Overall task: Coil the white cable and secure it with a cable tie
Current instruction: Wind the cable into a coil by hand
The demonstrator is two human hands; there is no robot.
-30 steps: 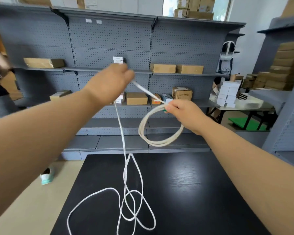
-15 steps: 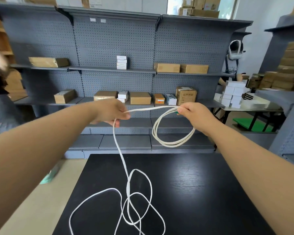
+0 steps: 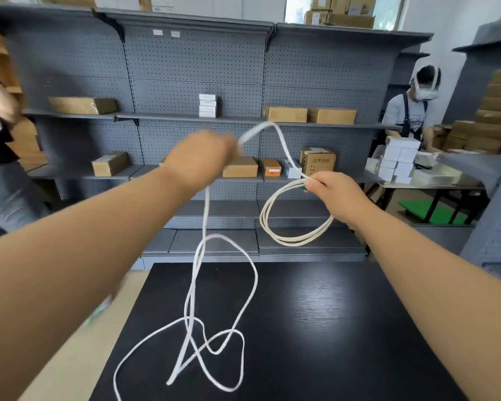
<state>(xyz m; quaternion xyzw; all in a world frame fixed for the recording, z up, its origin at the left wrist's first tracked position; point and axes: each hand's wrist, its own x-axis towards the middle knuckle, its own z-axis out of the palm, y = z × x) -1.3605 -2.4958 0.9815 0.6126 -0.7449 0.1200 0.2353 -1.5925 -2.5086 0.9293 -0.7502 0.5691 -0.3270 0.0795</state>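
Raised left hand [image 3: 200, 157], blurred, apparently grips white cable [image 3: 206, 215].

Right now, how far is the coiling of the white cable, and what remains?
Done: a few loops hang from the right hand. In hand: the left hand grips the white cable, and an arc of it runs over to the right hand. Left: a long loose stretch lies on the black table; no tie binds the loops.

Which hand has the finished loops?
The right hand pinches the coiled loops of the white cable; the left hand grips only the single loose strand.
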